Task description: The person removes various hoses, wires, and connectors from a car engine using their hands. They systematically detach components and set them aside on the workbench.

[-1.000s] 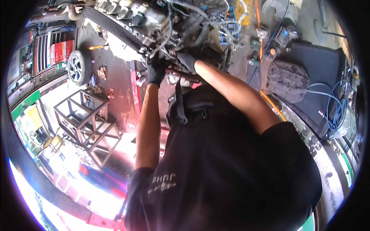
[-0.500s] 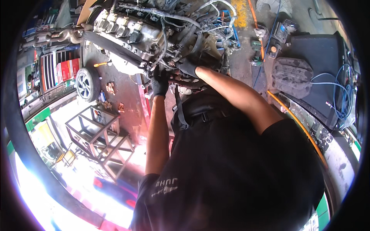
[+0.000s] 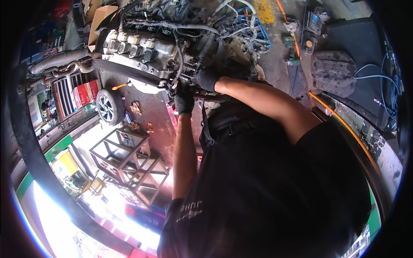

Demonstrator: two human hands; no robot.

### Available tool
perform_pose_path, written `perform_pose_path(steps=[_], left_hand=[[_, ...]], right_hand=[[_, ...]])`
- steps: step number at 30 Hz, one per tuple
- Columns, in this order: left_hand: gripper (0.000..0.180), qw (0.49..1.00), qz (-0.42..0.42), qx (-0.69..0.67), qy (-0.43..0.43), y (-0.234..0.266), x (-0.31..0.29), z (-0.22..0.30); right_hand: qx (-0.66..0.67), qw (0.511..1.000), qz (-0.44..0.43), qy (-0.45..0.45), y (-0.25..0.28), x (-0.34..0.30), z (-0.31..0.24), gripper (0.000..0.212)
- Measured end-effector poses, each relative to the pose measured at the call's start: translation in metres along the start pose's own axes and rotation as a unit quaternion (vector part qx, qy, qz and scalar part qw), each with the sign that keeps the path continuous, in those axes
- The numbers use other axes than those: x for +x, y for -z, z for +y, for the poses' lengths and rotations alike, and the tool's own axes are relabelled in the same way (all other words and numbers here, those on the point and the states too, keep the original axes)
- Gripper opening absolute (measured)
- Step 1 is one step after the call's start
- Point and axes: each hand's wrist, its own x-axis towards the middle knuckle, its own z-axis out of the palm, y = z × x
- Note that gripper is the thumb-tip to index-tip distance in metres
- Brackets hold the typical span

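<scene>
Both my hands wear dark gloves and work at the near end of a car engine (image 3: 161,56) with a metal cover, ignition coils and wiring. My left hand (image 3: 184,102) is curled at fittings below the engine's lower corner; its fingertips are hidden among the parts. Just to the right, my right hand (image 3: 208,80) is closed beside hoses and metal fittings, its fingers bent toward the engine. Whatever either hand grips is too small or covered to make out. A corrugated wiring loom (image 3: 178,53) runs down toward the hands. A long black bar (image 3: 129,72) lies along the engine's side.
A wheel (image 3: 109,106) and a metal frame stand (image 3: 124,157) are on the left. Exhaust-like pipes (image 3: 64,62) reach out from the engine. On the right lie a ribbed dark cover (image 3: 333,74), a blue hose coil (image 3: 387,105) and an orange hose (image 3: 344,133).
The whole view has shifted, with the engine lower in the picture. My hands are slightly closer together, both still at the same end of the engine.
</scene>
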Motion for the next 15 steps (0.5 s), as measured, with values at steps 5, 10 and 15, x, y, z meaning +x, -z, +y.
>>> perform_pose_path(steps=[5,10,15], left_hand=[[0.042,0.991,0.057,0.078,-0.088,-0.018,-0.002,-0.029],[0.036,0.999,0.026,0.018,-0.039,-0.008,-0.005,-0.005],[0.038,0.998,0.039,-0.050,-0.019,-0.003,0.001,0.006]], right_hand=[[0.459,0.861,0.155,0.157,0.006,-0.026,0.032,0.023],[0.346,0.875,0.318,-0.114,0.106,-0.021,0.063,0.031],[0.277,0.897,0.323,-0.123,0.132,0.025,0.032,0.044]])
